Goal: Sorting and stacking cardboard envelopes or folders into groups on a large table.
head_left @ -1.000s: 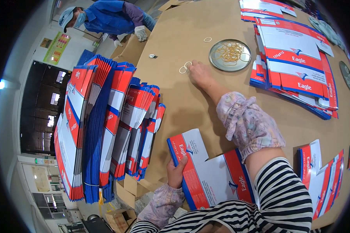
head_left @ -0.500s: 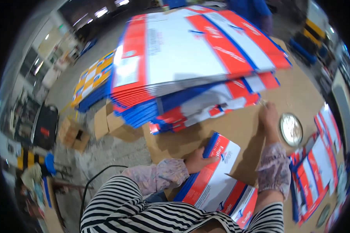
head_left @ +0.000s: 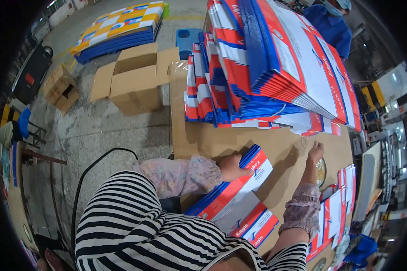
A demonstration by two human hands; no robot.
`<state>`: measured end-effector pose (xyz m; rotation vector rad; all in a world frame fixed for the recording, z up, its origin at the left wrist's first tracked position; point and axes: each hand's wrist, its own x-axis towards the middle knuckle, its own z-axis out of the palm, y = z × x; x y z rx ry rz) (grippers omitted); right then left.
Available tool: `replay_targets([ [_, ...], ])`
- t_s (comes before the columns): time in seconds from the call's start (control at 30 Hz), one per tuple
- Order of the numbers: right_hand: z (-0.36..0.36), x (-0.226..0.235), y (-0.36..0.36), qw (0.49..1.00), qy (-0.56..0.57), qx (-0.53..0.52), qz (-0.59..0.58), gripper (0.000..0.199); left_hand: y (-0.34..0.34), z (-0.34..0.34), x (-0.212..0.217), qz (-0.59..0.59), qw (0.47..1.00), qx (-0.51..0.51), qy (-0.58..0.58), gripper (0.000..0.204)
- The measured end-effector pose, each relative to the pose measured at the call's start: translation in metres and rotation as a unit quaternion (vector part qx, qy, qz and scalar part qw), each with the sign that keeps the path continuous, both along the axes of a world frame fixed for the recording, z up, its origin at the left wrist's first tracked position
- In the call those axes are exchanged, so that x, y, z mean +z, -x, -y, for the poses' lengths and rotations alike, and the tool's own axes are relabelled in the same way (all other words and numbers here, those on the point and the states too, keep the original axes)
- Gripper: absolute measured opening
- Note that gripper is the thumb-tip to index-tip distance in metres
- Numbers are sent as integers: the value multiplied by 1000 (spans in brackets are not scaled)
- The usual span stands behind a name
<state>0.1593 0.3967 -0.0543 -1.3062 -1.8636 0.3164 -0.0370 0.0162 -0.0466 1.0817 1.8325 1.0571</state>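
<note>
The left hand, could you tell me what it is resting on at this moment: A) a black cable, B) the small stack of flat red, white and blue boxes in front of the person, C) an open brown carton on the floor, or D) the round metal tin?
B: the left hand lies flat on the small stack of flat boxes, while the right hand reaches out beside the round metal tin.

Torso: black-and-white striped shirt (head_left: 135, 226). Both forearms: pale pink floral oversleeves (head_left: 181, 175), gathered at the wrists. Hands bare.
</note>
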Motion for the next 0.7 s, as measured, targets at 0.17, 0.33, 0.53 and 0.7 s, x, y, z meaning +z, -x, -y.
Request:
replay_targets([
  [0.17, 54, 58, 16, 959, 174, 12, -225, 25, 2, 6, -9, 10, 1000, 1, 25, 67],
  [0.33, 104, 94, -22, 768, 403, 144, -477, 19, -1, -9, -11, 24, 1000, -5, 14, 69],
  [0.53, 258, 106, -12, 683, 450, 153, -555, 11, 0, 2, -6, 201, 977, 13, -77, 45],
  [0.7, 420, 132, -35, 810, 459, 241, -275, 10, -8, 17, 77, 280, 936, -62, -202, 30],
])
